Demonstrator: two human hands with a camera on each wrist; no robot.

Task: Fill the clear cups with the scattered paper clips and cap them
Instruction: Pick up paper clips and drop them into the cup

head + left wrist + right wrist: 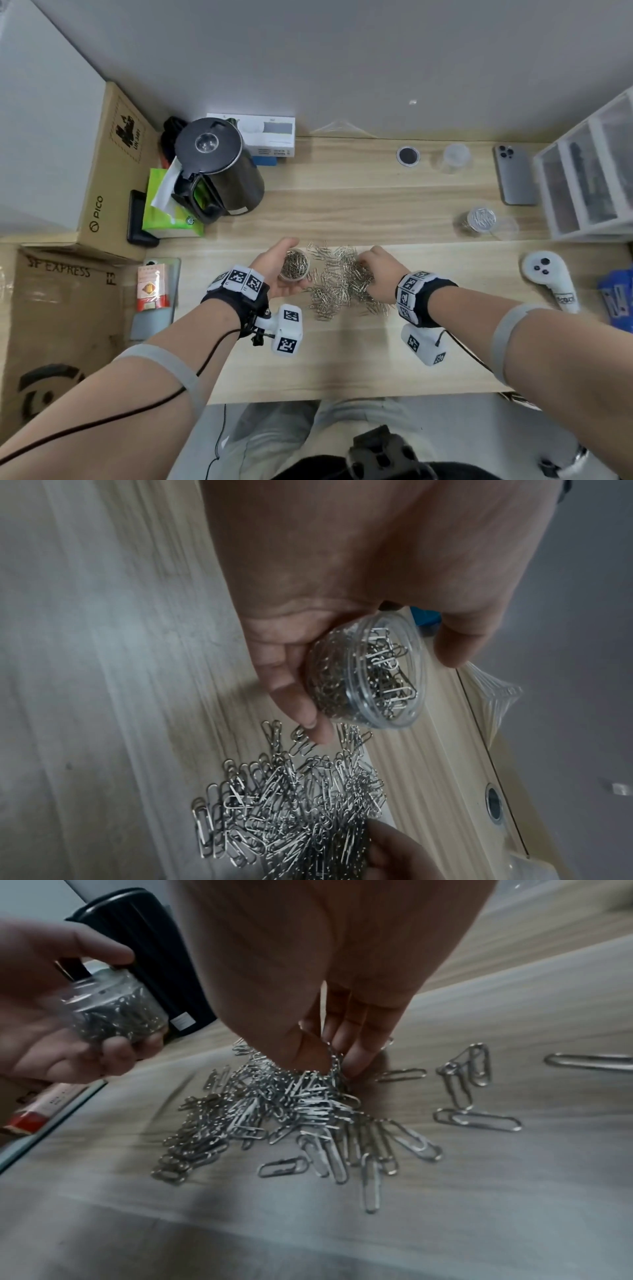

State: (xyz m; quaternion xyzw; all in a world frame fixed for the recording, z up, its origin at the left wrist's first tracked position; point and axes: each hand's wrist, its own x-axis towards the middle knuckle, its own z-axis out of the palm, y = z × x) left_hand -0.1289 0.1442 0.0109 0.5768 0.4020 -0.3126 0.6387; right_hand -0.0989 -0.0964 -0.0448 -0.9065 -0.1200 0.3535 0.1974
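Silver paper clips point(342, 277) lie heaped on the wooden desk point(342, 359) just right of the clear cup point(294, 264), which the left hand point(279, 270) holds wrapped in its fingers, mouth up and already well filled. The right hand point(378, 274) digs into the heap, fingers pinching a bunch. Best to lift a modest bunch, carry it low over the cup's mouth and release it there, so tangled clips do not spill past the rim.

clear cup point(294, 265): half-full, uncapped, tilted | paper clips point(342, 281): heaped on desk
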